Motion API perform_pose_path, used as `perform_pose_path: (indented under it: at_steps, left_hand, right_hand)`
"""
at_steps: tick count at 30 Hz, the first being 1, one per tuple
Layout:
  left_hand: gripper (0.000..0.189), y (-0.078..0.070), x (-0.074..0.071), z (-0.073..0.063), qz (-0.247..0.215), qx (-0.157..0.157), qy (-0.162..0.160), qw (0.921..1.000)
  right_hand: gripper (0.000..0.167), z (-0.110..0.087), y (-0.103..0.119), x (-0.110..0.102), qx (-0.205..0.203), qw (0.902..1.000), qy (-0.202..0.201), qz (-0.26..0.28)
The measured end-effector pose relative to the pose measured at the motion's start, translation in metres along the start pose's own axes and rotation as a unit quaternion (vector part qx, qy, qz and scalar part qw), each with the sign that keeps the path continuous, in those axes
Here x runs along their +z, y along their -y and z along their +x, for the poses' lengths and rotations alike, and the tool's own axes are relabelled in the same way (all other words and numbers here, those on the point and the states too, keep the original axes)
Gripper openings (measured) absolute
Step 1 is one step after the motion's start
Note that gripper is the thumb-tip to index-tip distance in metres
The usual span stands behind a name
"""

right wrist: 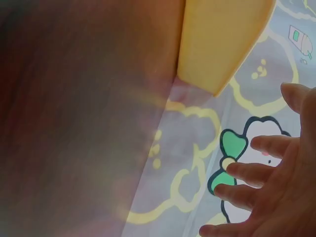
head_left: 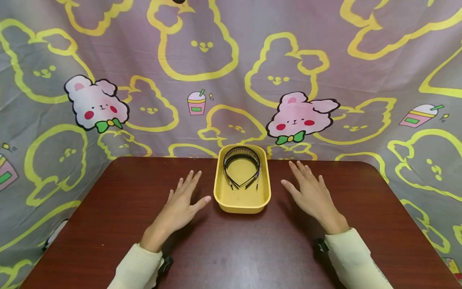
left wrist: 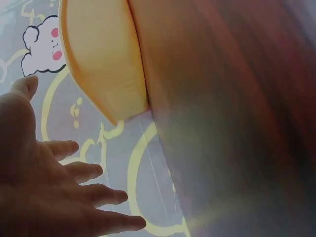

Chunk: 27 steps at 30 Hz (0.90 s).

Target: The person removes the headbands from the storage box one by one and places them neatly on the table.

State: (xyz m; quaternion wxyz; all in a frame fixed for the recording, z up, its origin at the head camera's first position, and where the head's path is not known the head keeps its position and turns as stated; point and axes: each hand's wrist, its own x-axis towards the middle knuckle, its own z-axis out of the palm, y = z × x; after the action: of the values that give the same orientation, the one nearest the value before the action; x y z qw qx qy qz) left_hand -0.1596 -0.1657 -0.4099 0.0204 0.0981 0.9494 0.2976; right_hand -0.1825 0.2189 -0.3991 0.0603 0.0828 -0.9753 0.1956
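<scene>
A yellow plastic basin (head_left: 241,209) stands at the middle of the far table edge in the head view. Inside it, toward its far end, lie several dark toothed headbands (head_left: 241,151), nested together. To the basin's left is my left hand (head_left: 182,206), fingers straight and spread, holding nothing. My right hand (head_left: 312,196) is likewise spread out on the other side, apart from the basin. Each wrist view shows the basin's outer wall (left wrist: 103,54) beyond the fingers, and the right palm (right wrist: 281,192) faces it with nothing in its grasp. The headbands are hidden in both wrist views.
A dark red-brown wooden table (head_left: 245,253) carries the basin. Behind and along both sides hangs a grey-pink curtain (head_left: 231,92) with yellow outlines and rabbit heads, close to the table's far edge. A dark strap (head_left: 321,245) shows at the right sleeve.
</scene>
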Motion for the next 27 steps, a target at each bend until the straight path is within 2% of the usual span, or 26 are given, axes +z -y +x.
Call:
perform_pose_path:
  at_steps: [12, 18, 22, 27]
  left_hand:
    - [0.089, -0.006, 0.005, 0.003, -0.094, 0.009, 0.026, 0.9952]
    - [0.097, -0.009, 0.009, 0.002, -0.139, 0.016, 0.048, 0.989]
    - [0.099, -0.012, 0.012, 0.001, -0.164, 0.006, 0.055, 0.9849]
    - [0.098, -0.018, 0.019, 0.002, -0.219, -0.015, 0.056, 0.9739]
  right_hand:
    - [0.076, 0.013, 0.016, -0.001, -0.012, 0.9987, 0.001, 0.05]
    - [0.074, 0.015, 0.024, -0.002, -0.014, 0.9976, 0.005, 0.068]
    - [0.073, 0.018, 0.028, -0.001, -0.018, 0.9967, 0.001, 0.079]
    - [0.071, 0.024, 0.033, -0.001, -0.034, 0.9955, -0.001, 0.089]
